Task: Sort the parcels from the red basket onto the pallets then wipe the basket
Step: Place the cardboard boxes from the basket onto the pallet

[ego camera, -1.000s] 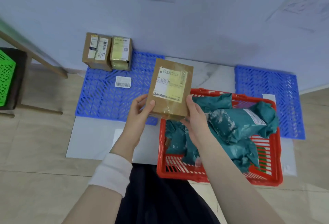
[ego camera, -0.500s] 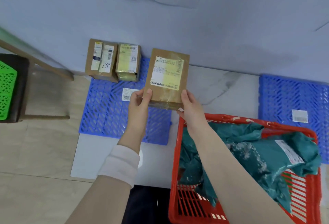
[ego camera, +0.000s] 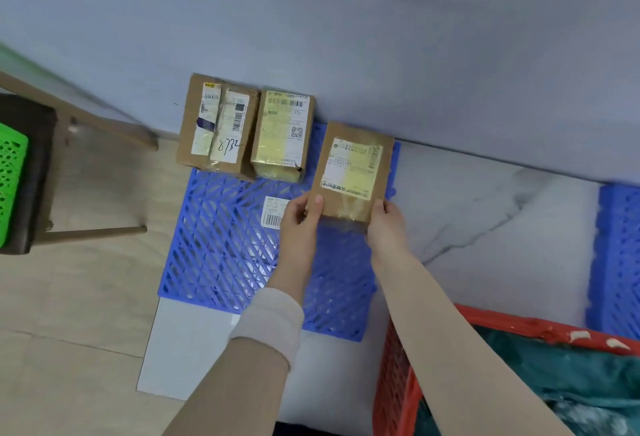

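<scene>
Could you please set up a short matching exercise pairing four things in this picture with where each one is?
Things:
1. brown cardboard parcel with yellow label
2. red plastic basket
3. green plastic crate
4. loose white barcode label

Places:
A. far left edge
B. lying flat on the blue pallet
C. bottom right corner
D. held in both hands

Pairs: 1-D, 2-C, 3-A, 4-B

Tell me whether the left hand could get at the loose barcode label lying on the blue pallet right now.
Probably yes, once freed: the left hand is gripping the brown parcel together with the right hand, but the barcode label lies flat on the blue pallet right beside its knuckles, with nothing between them.
</scene>
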Tool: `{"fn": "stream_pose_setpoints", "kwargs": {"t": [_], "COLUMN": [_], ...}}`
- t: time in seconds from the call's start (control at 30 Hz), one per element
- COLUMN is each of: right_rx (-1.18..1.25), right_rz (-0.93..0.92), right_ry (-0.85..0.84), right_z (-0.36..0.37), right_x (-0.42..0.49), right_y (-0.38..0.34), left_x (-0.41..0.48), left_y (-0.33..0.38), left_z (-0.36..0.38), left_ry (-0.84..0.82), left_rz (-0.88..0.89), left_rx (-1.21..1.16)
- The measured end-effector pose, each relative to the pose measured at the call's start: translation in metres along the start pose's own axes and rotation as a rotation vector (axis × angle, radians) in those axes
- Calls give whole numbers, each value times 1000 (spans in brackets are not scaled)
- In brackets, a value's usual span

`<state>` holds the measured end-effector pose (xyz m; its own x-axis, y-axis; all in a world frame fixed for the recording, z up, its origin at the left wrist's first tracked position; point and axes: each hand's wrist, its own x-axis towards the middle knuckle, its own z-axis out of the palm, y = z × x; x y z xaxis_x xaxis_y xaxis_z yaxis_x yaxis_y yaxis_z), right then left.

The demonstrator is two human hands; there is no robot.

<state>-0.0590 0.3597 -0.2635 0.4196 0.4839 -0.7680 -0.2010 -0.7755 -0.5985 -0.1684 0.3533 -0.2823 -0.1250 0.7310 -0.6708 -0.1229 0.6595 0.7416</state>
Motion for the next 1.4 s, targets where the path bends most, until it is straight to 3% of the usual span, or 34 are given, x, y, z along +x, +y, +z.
{"fn": "stream_pose_setpoints", "kwargs": {"t": [0.27, 0.4, 0.53, 0.87, 1.03, 1.2, 1.4], "right_rx": [-142, -154, -130, -98, -81, -206, -382], "right_rz": [37, 37, 25, 60, 75, -92, -393], "right_ry": [122, 121, 120, 146, 24, -23, 34], "right_z": [26, 33, 40, 51, 37, 11, -37], "right_x": [35, 47, 59, 79, 64, 24, -64], "right_y": [18, 11, -1, -17, -25, -22, -19], "left_x": [34, 46, 62, 82, 69, 22, -63], "left_y": [-23, -19, -6, 8, 12, 22, 37], "left_z": [-2, 4, 14, 26, 25, 19, 8], "left_ry": [50, 158, 253, 268, 218, 148, 52], "left_rz": [-97, -79, -172, -245, -284, -213, 59], "left_rx": [28, 44, 25, -49, 5, 159, 270]}}
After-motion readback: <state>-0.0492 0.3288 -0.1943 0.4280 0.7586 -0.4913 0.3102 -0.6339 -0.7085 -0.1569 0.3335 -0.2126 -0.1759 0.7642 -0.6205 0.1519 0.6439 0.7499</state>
